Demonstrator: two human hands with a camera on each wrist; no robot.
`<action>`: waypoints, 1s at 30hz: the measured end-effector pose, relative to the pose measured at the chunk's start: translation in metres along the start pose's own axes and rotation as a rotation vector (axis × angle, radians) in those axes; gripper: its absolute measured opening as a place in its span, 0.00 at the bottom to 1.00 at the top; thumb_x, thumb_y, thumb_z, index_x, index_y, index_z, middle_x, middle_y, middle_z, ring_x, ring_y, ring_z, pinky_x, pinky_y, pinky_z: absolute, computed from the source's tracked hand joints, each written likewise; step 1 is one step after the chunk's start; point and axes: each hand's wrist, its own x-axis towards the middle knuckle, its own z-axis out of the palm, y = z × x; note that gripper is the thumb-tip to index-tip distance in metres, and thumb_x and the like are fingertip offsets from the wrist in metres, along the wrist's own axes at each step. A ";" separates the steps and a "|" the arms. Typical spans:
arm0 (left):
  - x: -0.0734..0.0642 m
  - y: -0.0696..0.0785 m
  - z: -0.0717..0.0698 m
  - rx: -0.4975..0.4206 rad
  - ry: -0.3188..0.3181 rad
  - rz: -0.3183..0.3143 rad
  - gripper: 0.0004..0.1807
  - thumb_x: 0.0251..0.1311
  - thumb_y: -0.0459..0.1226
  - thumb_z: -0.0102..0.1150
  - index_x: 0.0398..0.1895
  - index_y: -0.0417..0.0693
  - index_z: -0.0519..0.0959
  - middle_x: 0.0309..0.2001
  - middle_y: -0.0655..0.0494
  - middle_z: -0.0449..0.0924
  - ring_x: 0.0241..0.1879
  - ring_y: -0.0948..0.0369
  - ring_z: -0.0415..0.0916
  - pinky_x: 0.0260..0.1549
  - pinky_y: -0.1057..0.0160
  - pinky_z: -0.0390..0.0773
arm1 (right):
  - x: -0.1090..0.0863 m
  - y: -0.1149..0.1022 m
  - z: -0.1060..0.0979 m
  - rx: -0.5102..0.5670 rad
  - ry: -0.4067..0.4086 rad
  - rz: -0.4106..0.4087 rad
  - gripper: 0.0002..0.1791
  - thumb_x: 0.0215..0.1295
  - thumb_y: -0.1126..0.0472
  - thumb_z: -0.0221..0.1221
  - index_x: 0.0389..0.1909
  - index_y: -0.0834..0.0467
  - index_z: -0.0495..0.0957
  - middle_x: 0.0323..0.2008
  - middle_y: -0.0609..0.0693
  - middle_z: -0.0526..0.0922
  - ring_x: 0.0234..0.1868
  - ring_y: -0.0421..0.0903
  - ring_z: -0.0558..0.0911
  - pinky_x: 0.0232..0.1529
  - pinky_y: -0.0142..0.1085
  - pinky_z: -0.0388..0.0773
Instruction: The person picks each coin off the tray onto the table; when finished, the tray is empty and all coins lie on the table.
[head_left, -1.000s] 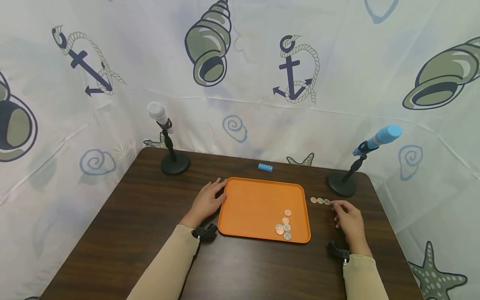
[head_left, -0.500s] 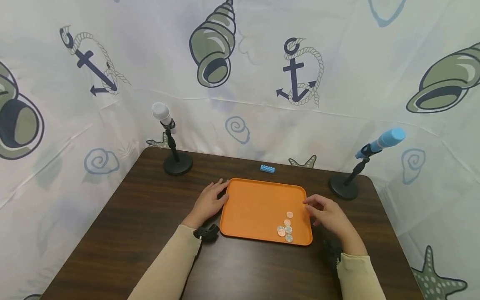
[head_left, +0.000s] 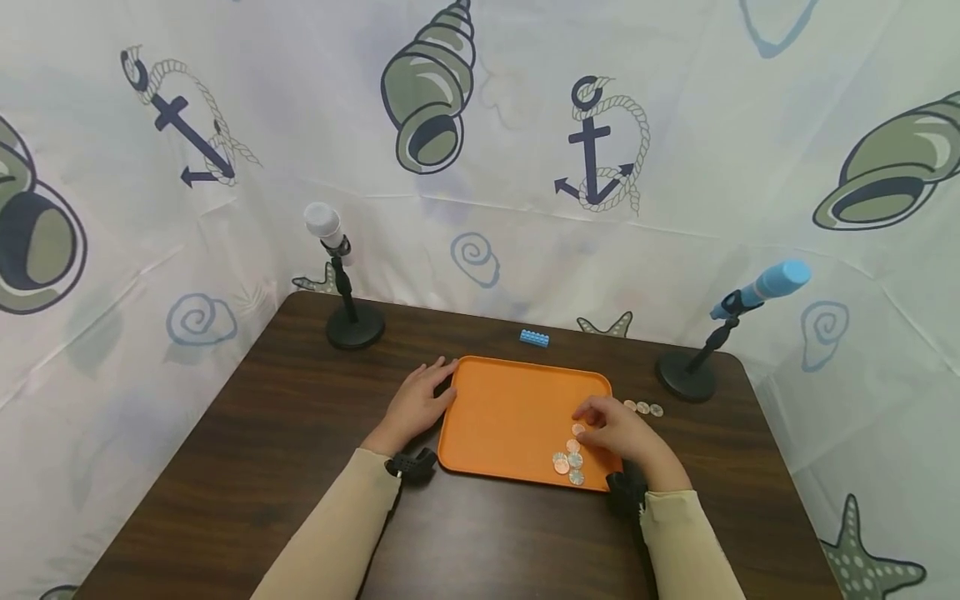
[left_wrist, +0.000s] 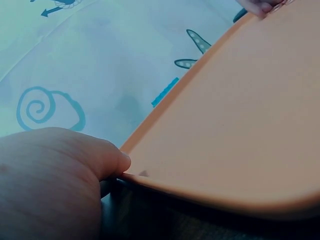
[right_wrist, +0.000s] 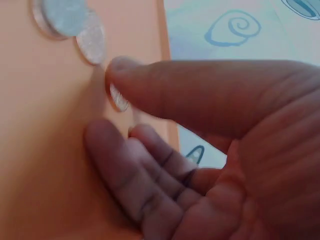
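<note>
"Where were the coins?"

"Six coins [head_left: 575, 460] lay toward the right side of the orange tray [head_left: 495, 417], two overlapping. A row of three [head_left: 642, 407] sat on the tabletop [head_left: 300, 433], just beyond the tray's right edge."

"And the right hand [head_left: 622, 431]?"

"Over the tray, thumb and forefinger clearly parted, nothing visibly pinched. The thumb hid part of the farthest coin [right_wrist: 119, 99]; whether it touched, I couldn't tell."

"What could have gone wrong?"

"A flat coin offered little edge, so a hurried pinch could have skidded it into its neighbours and scattered the bunch."

"Did anything steady the tray?"

"The left hand [head_left: 414, 406] lay against its left rim, fingers loosely stretched, gripping nothing. But the black wrist device [head_left: 625, 493] hung by the near right corner; had it snagged there, I reckon the tray could have slewed, coins and all."
</note>
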 end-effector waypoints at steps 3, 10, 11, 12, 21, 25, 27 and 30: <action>0.000 0.002 0.000 -0.006 -0.006 0.001 0.32 0.81 0.46 0.60 0.85 0.55 0.68 0.82 0.54 0.69 0.87 0.53 0.58 0.89 0.42 0.49 | 0.002 -0.001 0.000 0.005 0.001 0.013 0.08 0.69 0.64 0.73 0.46 0.57 0.87 0.40 0.55 0.79 0.41 0.49 0.74 0.42 0.39 0.75; -0.003 0.007 -0.001 -0.040 -0.016 -0.016 0.32 0.82 0.45 0.59 0.85 0.53 0.68 0.83 0.53 0.68 0.87 0.51 0.57 0.89 0.41 0.48 | 0.000 0.000 0.004 0.011 0.029 0.097 0.07 0.69 0.62 0.74 0.41 0.57 0.85 0.37 0.52 0.79 0.40 0.49 0.76 0.42 0.37 0.77; -0.003 0.007 -0.001 -0.040 -0.014 -0.019 0.32 0.82 0.46 0.59 0.85 0.54 0.68 0.83 0.53 0.68 0.87 0.51 0.57 0.89 0.41 0.48 | 0.000 0.000 0.004 0.023 0.036 0.108 0.07 0.69 0.63 0.74 0.41 0.57 0.84 0.37 0.52 0.79 0.39 0.48 0.76 0.40 0.37 0.78; -0.003 0.007 -0.001 -0.038 -0.012 -0.019 0.32 0.82 0.46 0.59 0.85 0.53 0.68 0.83 0.53 0.68 0.87 0.51 0.57 0.89 0.40 0.48 | 0.000 0.001 0.005 0.035 0.042 0.116 0.08 0.69 0.63 0.73 0.40 0.57 0.82 0.36 0.52 0.79 0.38 0.48 0.77 0.39 0.36 0.78; -0.003 0.000 -0.001 -0.017 -0.010 -0.010 0.32 0.82 0.47 0.58 0.85 0.56 0.68 0.83 0.54 0.68 0.87 0.52 0.57 0.89 0.41 0.49 | 0.001 0.007 0.008 0.248 0.088 0.179 0.08 0.71 0.64 0.72 0.46 0.59 0.84 0.36 0.55 0.85 0.30 0.49 0.84 0.34 0.35 0.88; -0.004 0.001 -0.001 -0.025 -0.011 -0.010 0.32 0.82 0.47 0.59 0.85 0.55 0.68 0.83 0.54 0.68 0.87 0.52 0.58 0.89 0.41 0.49 | -0.002 0.011 0.010 0.312 0.106 0.191 0.09 0.72 0.59 0.73 0.46 0.58 0.86 0.36 0.55 0.85 0.29 0.50 0.83 0.33 0.36 0.88; -0.004 0.001 -0.002 -0.026 -0.010 -0.006 0.32 0.82 0.47 0.59 0.85 0.55 0.68 0.83 0.54 0.68 0.87 0.52 0.57 0.89 0.41 0.49 | -0.003 0.015 0.009 0.375 0.119 0.195 0.12 0.72 0.57 0.73 0.48 0.58 0.85 0.36 0.55 0.84 0.28 0.50 0.82 0.32 0.37 0.89; -0.004 0.001 -0.002 -0.029 -0.005 0.000 0.32 0.82 0.47 0.59 0.85 0.55 0.68 0.83 0.53 0.69 0.87 0.52 0.57 0.89 0.40 0.49 | -0.004 0.024 0.006 0.534 0.144 0.183 0.15 0.72 0.56 0.73 0.51 0.60 0.84 0.36 0.54 0.83 0.26 0.48 0.80 0.30 0.35 0.88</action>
